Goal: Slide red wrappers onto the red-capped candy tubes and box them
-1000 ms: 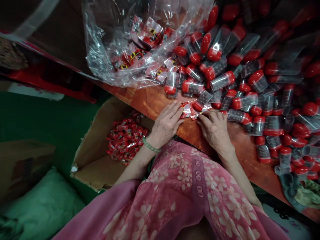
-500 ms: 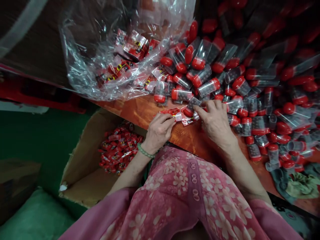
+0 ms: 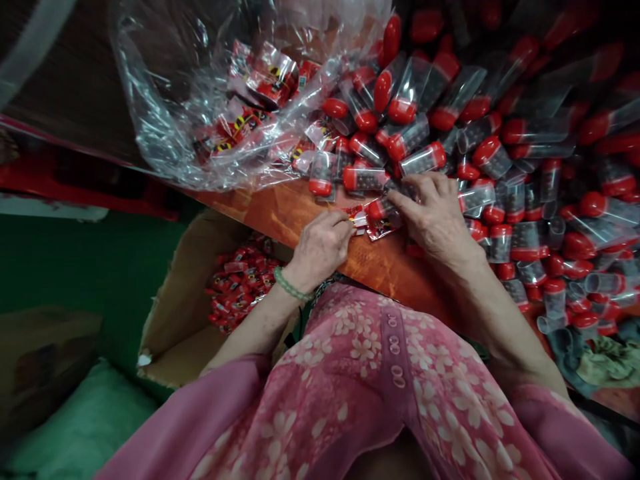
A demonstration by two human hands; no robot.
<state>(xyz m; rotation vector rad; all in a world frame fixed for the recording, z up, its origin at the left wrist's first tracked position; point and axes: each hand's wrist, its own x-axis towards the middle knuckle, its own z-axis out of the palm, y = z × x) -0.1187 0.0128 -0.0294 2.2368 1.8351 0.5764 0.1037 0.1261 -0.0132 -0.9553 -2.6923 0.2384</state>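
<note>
My left hand (image 3: 324,245), a beaded bracelet at its wrist, pinches the edge of a red printed plastic wrapper (image 3: 357,219) close above the table. Beside it, my right hand (image 3: 436,212) grips a clear tube with a red cap (image 3: 381,208), its thumb and fingers covering much of the tube. The capped end points toward my left hand, over a clear-and-red printed wrapper (image 3: 382,229). I cannot tell whether the tube is inside that wrapper. Several similar red-capped tubes (image 3: 366,179) lie just beyond my hands.
A large heap of red-capped tubes (image 3: 530,200) covers the table's right side. A clear plastic bag (image 3: 165,157) with printed wrappers (image 3: 273,77) lies at the back left. Below the table edge stands a cardboard box (image 3: 173,293) with red packed pieces (image 3: 240,283). A cloth (image 3: 607,360) lies far right.
The tube in my right hand has turned slightly and sits lower over the wrapper. Less of the wrapper shows at my left hand. The whole view has shifted a little.
</note>
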